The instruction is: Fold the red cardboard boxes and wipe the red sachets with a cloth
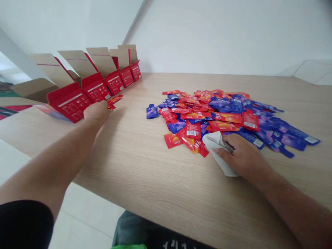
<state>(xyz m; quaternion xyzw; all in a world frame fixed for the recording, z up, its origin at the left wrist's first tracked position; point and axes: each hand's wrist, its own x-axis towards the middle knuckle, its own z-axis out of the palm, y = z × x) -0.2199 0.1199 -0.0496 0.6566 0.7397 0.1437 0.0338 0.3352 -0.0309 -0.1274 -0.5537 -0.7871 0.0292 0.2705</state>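
Observation:
My left hand (97, 112) reaches across the table to the foot of the row of red cardboard boxes (71, 102). A few red sachets (114, 100) lie right beside its fingertips; most of its fingers are hidden, so a grip on them cannot be made out. In my right hand (243, 154) is a folded white cloth (220, 152), pinched between thumb and fingers at the near edge of a heap of sachets. That heap mixes red-orange sachets (198, 115) and purple-blue sachets (269, 126), many overlapping.
Several boxes stand with flaps raised along the table's left edge. One purple sachet (151, 111) lies apart, left of the heap. A white wall (220, 38) rises behind the wooden table (145, 173). Pale floor tiles (83, 207) show below the near edge.

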